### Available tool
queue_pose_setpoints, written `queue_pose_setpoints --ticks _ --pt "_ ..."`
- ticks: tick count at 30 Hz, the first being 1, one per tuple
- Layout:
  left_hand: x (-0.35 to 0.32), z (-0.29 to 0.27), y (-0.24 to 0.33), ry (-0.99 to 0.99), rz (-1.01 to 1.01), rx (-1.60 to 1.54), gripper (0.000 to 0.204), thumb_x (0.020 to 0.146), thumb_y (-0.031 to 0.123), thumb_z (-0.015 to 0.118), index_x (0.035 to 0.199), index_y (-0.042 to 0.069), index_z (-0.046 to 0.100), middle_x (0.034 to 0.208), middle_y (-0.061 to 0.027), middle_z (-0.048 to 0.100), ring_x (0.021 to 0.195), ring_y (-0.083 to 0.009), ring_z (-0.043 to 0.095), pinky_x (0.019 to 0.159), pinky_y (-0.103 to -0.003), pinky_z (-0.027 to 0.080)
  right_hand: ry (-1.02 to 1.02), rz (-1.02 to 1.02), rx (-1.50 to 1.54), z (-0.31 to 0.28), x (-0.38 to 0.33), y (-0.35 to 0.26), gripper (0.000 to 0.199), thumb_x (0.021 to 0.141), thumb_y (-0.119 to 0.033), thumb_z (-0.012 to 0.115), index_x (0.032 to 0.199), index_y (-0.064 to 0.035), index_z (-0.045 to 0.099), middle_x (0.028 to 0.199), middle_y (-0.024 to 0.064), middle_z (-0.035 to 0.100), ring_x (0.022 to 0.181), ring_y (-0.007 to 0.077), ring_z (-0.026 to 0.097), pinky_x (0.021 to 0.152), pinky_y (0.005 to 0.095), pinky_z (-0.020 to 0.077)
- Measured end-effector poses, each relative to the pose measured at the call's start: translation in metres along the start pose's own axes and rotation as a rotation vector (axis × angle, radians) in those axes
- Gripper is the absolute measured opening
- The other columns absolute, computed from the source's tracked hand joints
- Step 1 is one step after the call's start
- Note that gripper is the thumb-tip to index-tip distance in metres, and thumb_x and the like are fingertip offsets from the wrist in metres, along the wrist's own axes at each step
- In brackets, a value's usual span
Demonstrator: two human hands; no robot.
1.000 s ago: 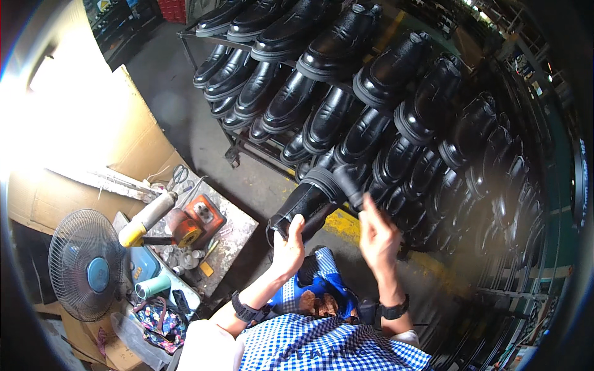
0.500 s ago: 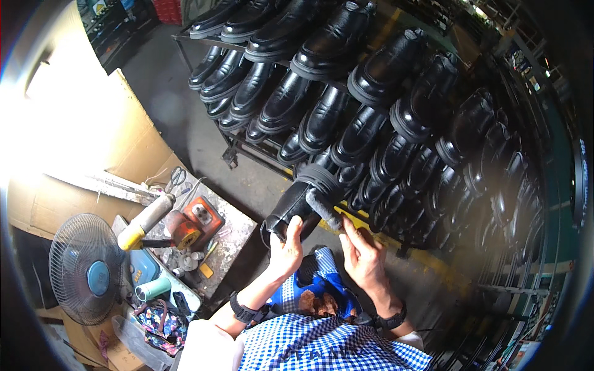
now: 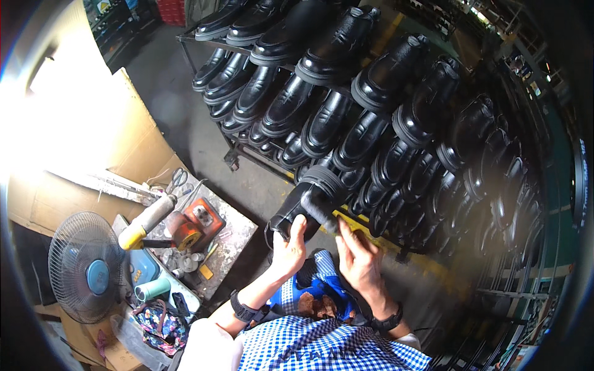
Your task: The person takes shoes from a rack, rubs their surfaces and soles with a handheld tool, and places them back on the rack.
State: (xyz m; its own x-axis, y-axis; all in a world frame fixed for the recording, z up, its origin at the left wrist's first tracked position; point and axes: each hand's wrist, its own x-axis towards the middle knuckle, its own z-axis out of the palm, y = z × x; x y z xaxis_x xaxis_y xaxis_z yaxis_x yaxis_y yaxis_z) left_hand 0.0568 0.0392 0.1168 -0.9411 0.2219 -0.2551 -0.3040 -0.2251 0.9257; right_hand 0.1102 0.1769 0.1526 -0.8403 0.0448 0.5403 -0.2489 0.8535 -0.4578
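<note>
Overall, black shoe (image 3: 289, 205) with thick, ridged sole (image 3: 324, 177).

Shoe workshop; racked black shoes (image 3: 327, 127), stained workbench (image 3: 237, 230)

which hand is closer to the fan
The left. The left hand, gripping a black shoe, is to the right of the fan; the right hand, holding a dark roller-like tool, is farther right, beyond the left hand.
</note>
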Motion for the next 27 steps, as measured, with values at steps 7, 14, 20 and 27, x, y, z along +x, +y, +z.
queue_pose_setpoints --ticks 7,14,20,27 --pt "-0.005 0.002 0.008 0.082 0.037 0.031 0.023 0.089 0.015 0.047 0.106 0.001 0.049 0.089 -0.0030 0.055 0.080 -0.0111 0.050 0.071 -0.025 0.042 0.002 0.042 0.076 0.005 -0.006 0.006 0.034 0.077 -0.010 0.060 0.111 -0.0071 0.056 0.063 0.0120 0.053 0.052 0.0261 0.055 0.043 0.0347 0.0411" --pt "-0.004 0.004 0.011 0.104 0.027 0.020 0.020 0.088 0.018 0.049 0.099 0.001 0.050 0.082 -0.0008 0.051 0.073 -0.0097 0.046 0.064 -0.024 0.040 -0.022 0.128 0.048 0.003 -0.004 0.007 0.035 0.077 -0.011 0.061 0.111 -0.0085 0.057 0.061 0.0099 0.053 0.052 0.0241 0.055 0.044 0.0336 0.0415" --pt "0.001 0.003 0.014 0.031 -0.094 0.170 0.021 0.088 0.010 0.044 0.106 0.000 0.051 0.096 -0.0076 0.056 0.088 -0.0146 0.051 0.077 -0.027 0.041 -0.007 0.001 -0.023 0.001 -0.010 0.010 0.033 0.076 -0.010 0.061 0.109 -0.0095 0.058 0.068 0.0114 0.056 0.057 0.0260 0.058 0.050 0.0329 0.0460" --pt "-0.006 0.007 0.011 0.044 -0.014 0.155 0.034 0.088 0.028 0.046 0.107 0.000 0.046 0.095 -0.0089 0.050 0.085 -0.0171 0.047 0.079 -0.028 0.040 0.020 0.133 0.011 -0.003 -0.015 0.006 0.026 0.075 -0.011 0.062 0.101 -0.0080 0.062 0.061 0.0102 0.053 0.051 0.0240 0.054 0.050 0.0357 0.0421"
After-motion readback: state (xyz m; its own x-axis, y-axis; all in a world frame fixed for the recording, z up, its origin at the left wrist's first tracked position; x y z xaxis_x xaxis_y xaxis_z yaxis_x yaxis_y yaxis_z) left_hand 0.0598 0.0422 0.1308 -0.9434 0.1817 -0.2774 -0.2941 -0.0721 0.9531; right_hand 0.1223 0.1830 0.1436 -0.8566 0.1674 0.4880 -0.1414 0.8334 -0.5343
